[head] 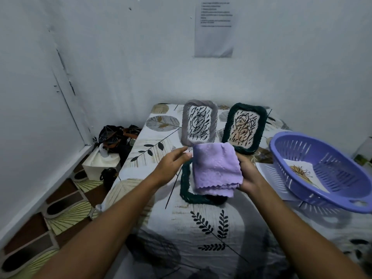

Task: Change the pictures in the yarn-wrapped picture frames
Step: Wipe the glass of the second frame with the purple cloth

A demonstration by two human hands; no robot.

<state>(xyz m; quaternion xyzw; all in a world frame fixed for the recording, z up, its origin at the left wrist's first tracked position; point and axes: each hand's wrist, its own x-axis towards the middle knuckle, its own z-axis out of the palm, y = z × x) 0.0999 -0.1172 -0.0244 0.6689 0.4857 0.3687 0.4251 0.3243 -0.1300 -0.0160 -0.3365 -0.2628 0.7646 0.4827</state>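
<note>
Counter: cloth-covered counter (201, 228) with a leaf print carries everything; it stands in a corner of pale walls, a printed sheet (214, 27) stuck up behind
Basket: purple slotted basket (326, 170) sits at the right edge, tipped slightly, with a picture of a brown plant (302, 171) lying inside and more paper under it
Cloth: folded lilac cloth (216, 170) is held up over the near frame and hides most of that frame's opening
Near frame: dark green yarn-wrapped frame (186, 188) lies flat on the counter beneath the cloth; only its left side and bottom edge show, so I cannot tell whether a picture is in it
Standing frames: grey yarn frame (199, 121) and a second green yarn frame (244, 127) lean at the back, well apart from the hands, each showing a black scribbled drawing
Left hand: left hand (173, 164) has its fingers nearly straight, tips touching the cloth's upper left corner; it grips nothing that I can see
Right hand: right hand (248, 174) is curled round the cloth's right edge and holds it
Stage: likely wiping the near frame before a new picture goes in
Risk: dragging the cloth could snag and loosen the yarn wrap; a wide sweep could knock the leaning frames flat; the basket overhangs on the right and an elbow could tip it
</note>
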